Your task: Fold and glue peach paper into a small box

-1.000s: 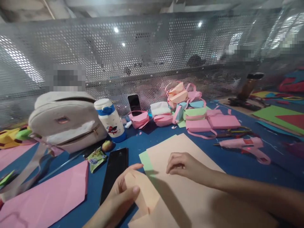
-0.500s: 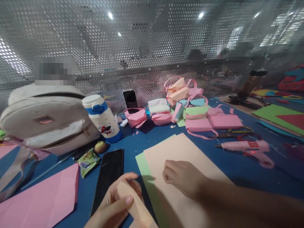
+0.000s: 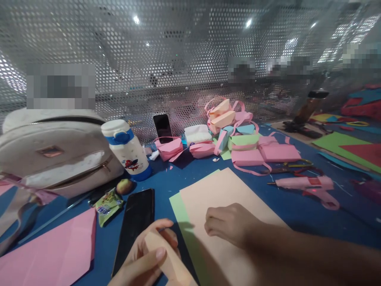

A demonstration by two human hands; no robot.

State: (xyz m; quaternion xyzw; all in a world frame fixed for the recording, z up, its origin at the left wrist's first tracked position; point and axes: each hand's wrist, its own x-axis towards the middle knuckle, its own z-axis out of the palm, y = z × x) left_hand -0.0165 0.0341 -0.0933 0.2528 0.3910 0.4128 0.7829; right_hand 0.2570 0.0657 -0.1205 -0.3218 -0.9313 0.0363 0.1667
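Note:
A folded strip of peach paper (image 3: pixel 166 254) is gripped in my left hand (image 3: pixel 143 256), the thumb pressed on its face and the fingers behind it. My right hand (image 3: pixel 229 224) is curled into a loose fist over a large peach paper sheet (image 3: pixel 220 190). Nothing shows between its fingers, though their tips are turned under. A green sheet (image 3: pixel 178 202) peeks out along the left edge beneath the peach one. Beside my left hand lies a dark phone-like slab (image 3: pixel 137 218).
Pink folded paper (image 3: pixel 59 254), a snack packet (image 3: pixel 109 207) and a bottle (image 3: pixel 127 153) are left, by a backpack (image 3: pixel 65 155). Small paper bags (image 3: pixel 247 157) cluster at the back, near an upright phone (image 3: pixel 163 128). A pink glue gun (image 3: pixel 312 184) and scissors (image 3: pixel 285 169) lie right.
The view has shifted slightly, with the background things moving a little left. My left hand keeps its hold on the folded paper; my right fist stays over the sheet, its fingers slightly shifted.

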